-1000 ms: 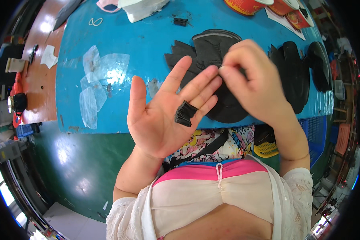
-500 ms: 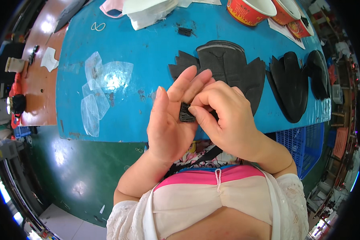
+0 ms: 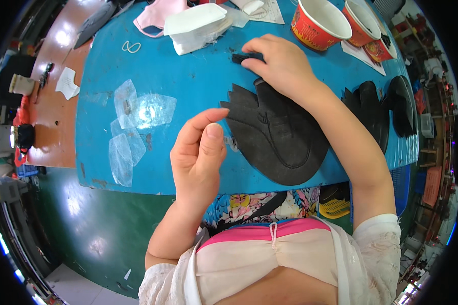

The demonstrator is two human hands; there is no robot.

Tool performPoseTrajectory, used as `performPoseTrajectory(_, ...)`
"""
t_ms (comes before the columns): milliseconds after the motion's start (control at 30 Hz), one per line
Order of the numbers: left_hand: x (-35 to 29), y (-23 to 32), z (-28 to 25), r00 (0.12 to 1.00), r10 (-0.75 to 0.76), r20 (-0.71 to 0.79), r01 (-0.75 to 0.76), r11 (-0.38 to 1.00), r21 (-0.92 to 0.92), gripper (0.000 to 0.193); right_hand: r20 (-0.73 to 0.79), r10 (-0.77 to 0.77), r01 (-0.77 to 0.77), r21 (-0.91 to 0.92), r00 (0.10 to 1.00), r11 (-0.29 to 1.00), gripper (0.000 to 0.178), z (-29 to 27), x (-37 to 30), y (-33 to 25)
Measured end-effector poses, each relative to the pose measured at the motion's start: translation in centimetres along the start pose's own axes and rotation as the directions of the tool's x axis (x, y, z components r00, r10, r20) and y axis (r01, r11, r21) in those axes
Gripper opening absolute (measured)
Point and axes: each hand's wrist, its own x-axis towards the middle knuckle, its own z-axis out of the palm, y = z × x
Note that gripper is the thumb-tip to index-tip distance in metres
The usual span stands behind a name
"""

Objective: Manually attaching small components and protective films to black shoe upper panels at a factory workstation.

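Observation:
My right hand [image 3: 285, 66] reaches over the far middle of the blue table, thumb and fingers closed round a small bundle of thin black strips [image 3: 243, 59]. The bundle is at the tabletop, and the hand partly hides it. My left hand [image 3: 198, 152] is raised near the table's front edge, fingers loosely curled, thumb and forefinger apart, with nothing visible in it. Between the hands and under my right forearm lies a stack of flat black pieces [image 3: 280, 132] with jagged ends and a stitched curved line, partly covered by the arm.
Translucent film pieces [image 3: 132, 117] lie on the left of the blue table [image 3: 188, 86]. A pile of white sheets [image 3: 196, 28] and a pink cloth [image 3: 158, 18] are at the back. Red paper tubs [image 3: 320, 25] stand at back right, with more black curved pieces [image 3: 366, 112] in front.
My right hand has left my left palm and moved forward to the strips on the table. The strips no longer show in my left palm, whose fingers have curled. The view has shifted slightly.

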Motion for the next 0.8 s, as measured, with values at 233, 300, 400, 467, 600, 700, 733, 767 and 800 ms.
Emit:
performPoseTrajectory(233, 1.3, 1.5, 0.7, 0.99, 0.123, -0.062, -0.098, 0.942, 0.32, 0.043, 0.175, 0.111, -0.183, 0.475, 0.978, 0.861, 0.017, -3.3, -1.5, -3.1)
performPoseTrajectory(300, 0.9, 1.7, 1.3, 0.994, 0.109, -0.015, -0.096, 0.929, 0.357, 0.04, 0.192, 0.086, -0.186, 0.594, 0.978, 0.783, 0.017, -4.2, -4.6, -5.5)
performPoseTrajectory(400, -0.3, -0.1, 0.8, 0.904, 0.383, 0.19, -0.419, 0.707, 0.569, 0.027, 0.182, 0.131, -0.22, 0.674, 0.975, 0.705, 0.02, -4.8, -8.8, -7.1)
performPoseTrajectory(467, -1.1, -0.6, 1.2, 0.914, 0.312, 0.261, -0.402, 0.791, 0.462, 0.02, 0.274, 0.222, -0.351, 0.789, 0.936, 0.504, 0.018, -5.0, -11.2, -6.6)
performPoseTrajectory(600, -2.5, -1.5, 2.4, 0.886, 0.29, 0.361, -0.439, 0.774, 0.457, 0.021, 0.406, 0.341, -0.459, 0.884, 0.848, 0.09, 0.012, -4.9, -14.3, -6.5)
performPoseTrajectory(700, -2.7, -1.9, 3.0, 0.822, 0.329, 0.466, -0.549, 0.676, 0.492, 0.023, -0.03, 0.146, -0.087, 0.677, 0.989, 0.731, 0.01, -5.6, -15.5, -5.8)
performPoseTrajectory(733, -2.8, -1.9, 3.2, 0.795, 0.341, 0.503, -0.589, 0.631, 0.505, 0.023, -0.03, 0.157, -0.095, 0.677, 0.987, 0.729, 0.01, -5.8, -15.9, -5.8)
performPoseTrajectory(767, -3.0, -2.0, 3.4, 0.796, 0.332, 0.507, -0.586, 0.636, 0.503, 0.023, 0.068, 0.195, -0.179, 0.747, 0.979, 0.64, 0.01, -6.0, -16.3, -5.9)
performPoseTrajectory(800, -3.0, -2.1, 3.6, 0.78, 0.335, 0.529, -0.603, 0.627, 0.493, 0.023, 0.165, 0.218, -0.261, 0.798, 0.962, 0.543, 0.011, -6.2, -16.6, -5.9)
